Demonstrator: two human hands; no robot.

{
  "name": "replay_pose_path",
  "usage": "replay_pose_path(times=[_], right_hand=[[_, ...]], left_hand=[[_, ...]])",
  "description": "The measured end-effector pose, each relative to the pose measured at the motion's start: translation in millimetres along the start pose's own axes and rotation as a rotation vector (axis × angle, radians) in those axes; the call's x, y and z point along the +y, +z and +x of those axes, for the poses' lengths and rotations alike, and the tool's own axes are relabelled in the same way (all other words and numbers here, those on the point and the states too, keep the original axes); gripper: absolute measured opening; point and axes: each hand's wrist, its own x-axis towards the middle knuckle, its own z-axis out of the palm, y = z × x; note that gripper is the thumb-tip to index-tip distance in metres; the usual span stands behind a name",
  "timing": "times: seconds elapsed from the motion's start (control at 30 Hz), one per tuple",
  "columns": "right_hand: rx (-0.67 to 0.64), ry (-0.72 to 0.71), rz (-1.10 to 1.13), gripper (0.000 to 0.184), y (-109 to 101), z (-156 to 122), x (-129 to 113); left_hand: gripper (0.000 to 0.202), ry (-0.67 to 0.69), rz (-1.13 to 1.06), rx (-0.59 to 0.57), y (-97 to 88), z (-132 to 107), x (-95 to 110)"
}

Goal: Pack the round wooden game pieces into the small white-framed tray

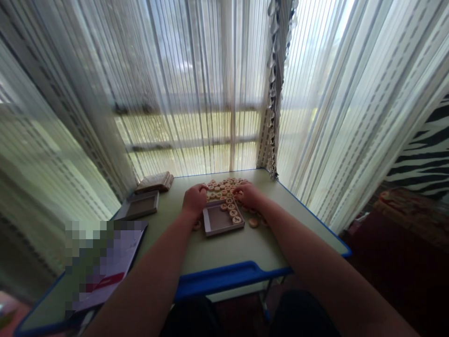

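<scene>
Round wooden game pieces with dark characters, like Chinese chess pieces (217,189), lie in a loose heap on the light table. In front of the heap is a shallow box tray (217,230), with several pieces (233,213) along its right side. My left hand (195,199) is at the tray's far left corner, its fingers curled towards the heap. My right hand (248,194) is beyond the tray's far right corner, its fingers bent down among the pieces. What either hand's fingertips hold is too small to make out.
A second shallow box part (142,206) and a worn book (154,181) lie at the table's left. Nearer is a purple-white folder (115,267), partly pixelated. Single pieces (253,223) lie beside the tray. Sheer curtains (196,93) hang behind the blue-edged table (217,255).
</scene>
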Motion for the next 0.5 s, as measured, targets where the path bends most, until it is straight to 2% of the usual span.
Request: replay_pose_path(times=[0.13,0.23,0.37,0.5], right_hand=[[0.008,0.011,-0.034,0.024,-0.6,0.4,1.8],[-0.027,0.021,-0.028,0.026,-1.5,-0.4,1.7],[-0.08,0.062,-0.004,0.026,-3.8,-2.2,-2.1],[-0.064,0.063,0.005,0.024,-7.5,-3.1,-6.8]], left_hand=[[0.03,-0.035,-0.089,0.004,2.6,1.6,-0.9],[0.032,-0.089,-0.276,-0.088,6.6,2.6,-1.7],[0.06,-0.145,-0.598,-0.198,9.9,2.6,1.8],[0.076,-0.245,-0.76,-0.188,9.4,3.4,3.2]])
